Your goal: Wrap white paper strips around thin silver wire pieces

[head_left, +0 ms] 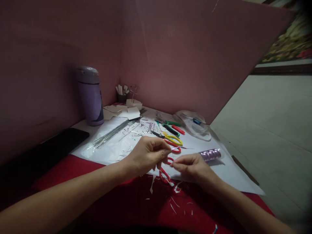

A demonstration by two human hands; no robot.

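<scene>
My left hand (146, 152) is closed in a pinch on a thin purple strip (181, 148), whose pointed end sticks out to the right. Just below and to the right, my right hand (195, 169) has its thumb and fingertips pressed together; whatever may be between them is too small to make out. Behind the hands lie scissors with yellow and red handles (174, 140). A second pair of red handles (165, 175) shows partly under and between my hands. Beyond my right hand rests a shiny purple roll (211, 155).
White paper (234, 172) covers the table over a red cloth (117, 195). A bundle of thin wires (109, 135), green-handled pliers (171, 130), a red tool (178, 129) and a plastic bag (195, 125) lie around. A purple bottle (90, 97) stands left. Paper scraps (173, 206) litter the front.
</scene>
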